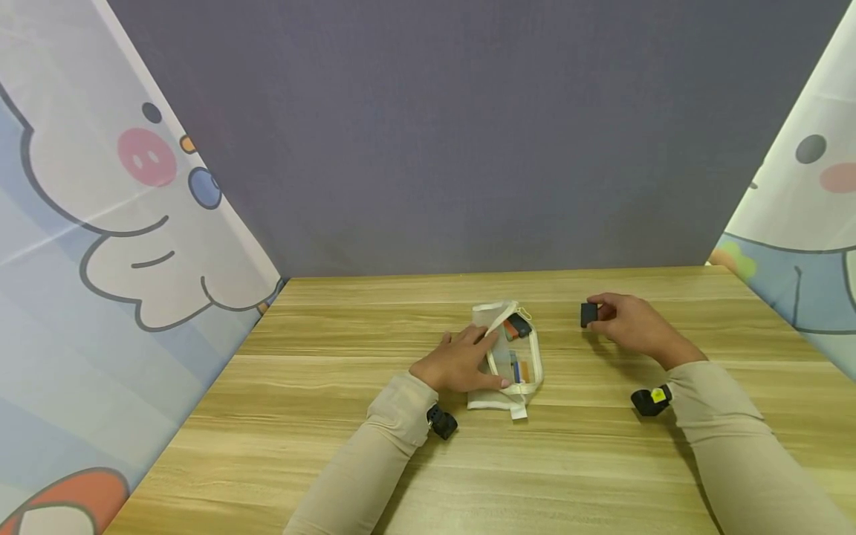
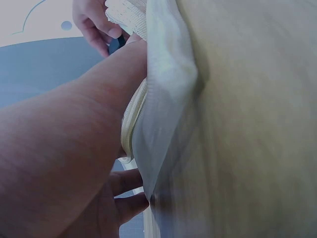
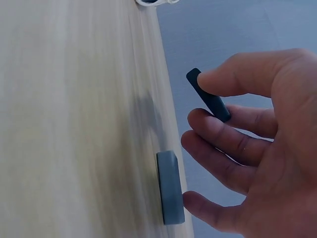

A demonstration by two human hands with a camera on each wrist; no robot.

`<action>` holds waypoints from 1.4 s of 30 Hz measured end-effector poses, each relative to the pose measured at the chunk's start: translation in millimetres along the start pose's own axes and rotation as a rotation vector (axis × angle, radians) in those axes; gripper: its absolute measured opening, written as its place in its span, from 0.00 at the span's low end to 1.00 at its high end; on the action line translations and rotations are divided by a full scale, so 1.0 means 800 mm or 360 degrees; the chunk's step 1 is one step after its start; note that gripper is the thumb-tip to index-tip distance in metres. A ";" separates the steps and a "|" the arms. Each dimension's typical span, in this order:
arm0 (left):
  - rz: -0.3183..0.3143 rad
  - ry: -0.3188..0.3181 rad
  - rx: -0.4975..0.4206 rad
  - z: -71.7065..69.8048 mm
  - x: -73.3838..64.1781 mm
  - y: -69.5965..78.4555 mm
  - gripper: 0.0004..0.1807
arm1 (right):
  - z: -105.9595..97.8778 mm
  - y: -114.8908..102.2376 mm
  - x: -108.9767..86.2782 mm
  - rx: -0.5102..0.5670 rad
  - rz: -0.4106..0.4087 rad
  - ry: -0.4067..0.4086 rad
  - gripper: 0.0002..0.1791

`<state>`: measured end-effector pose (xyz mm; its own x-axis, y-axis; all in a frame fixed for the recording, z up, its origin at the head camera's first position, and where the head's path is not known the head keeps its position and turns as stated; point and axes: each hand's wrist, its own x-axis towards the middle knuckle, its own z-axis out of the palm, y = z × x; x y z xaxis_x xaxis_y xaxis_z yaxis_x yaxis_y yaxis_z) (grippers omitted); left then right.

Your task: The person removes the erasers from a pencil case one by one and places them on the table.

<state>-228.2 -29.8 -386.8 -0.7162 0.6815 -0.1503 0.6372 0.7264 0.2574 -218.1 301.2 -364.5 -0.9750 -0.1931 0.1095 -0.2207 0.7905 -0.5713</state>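
Note:
My left hand [image 1: 461, 362] holds a pale mesh zip pouch [image 1: 500, 400], its thumb near the front end and its fingers over the far part of the zipper edge. Through the unzipped mouth show a black piece [image 1: 519, 325], a reddish piece [image 1: 510, 331] and small blue and orange pieces. To the right, my right hand [image 1: 631, 323] pinches a small flat black block [image 1: 588, 315] between thumb and fingers, above the table. In the right wrist view, a dark grey block [image 3: 171, 188] lies on the table close by the little finger; the head view hides it.
The wood-grain table [image 1: 334, 416] ends at a dark grey panel [image 1: 468, 134] at the back. Cloths printed with cartoon animals hang at left [image 1: 147, 245] and right. Black wrist devices [image 1: 441, 422] sit at both sleeve cuffs.

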 end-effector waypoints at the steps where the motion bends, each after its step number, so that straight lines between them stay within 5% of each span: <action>1: 0.0000 -0.0001 0.0002 0.000 0.000 0.000 0.51 | 0.000 0.001 0.000 -0.0002 0.0003 -0.0003 0.32; 42: 0.0021 -0.0028 -0.0095 0.002 0.001 -0.006 0.52 | 0.012 0.013 0.001 -0.0159 -0.0127 -0.0145 0.32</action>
<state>-231.1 -32.4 -389.3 -0.7023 0.6929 -0.1634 0.6282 0.7111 0.3156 -221.3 304.0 -378.0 -0.9491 -0.3059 0.0746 -0.3031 0.8236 -0.4793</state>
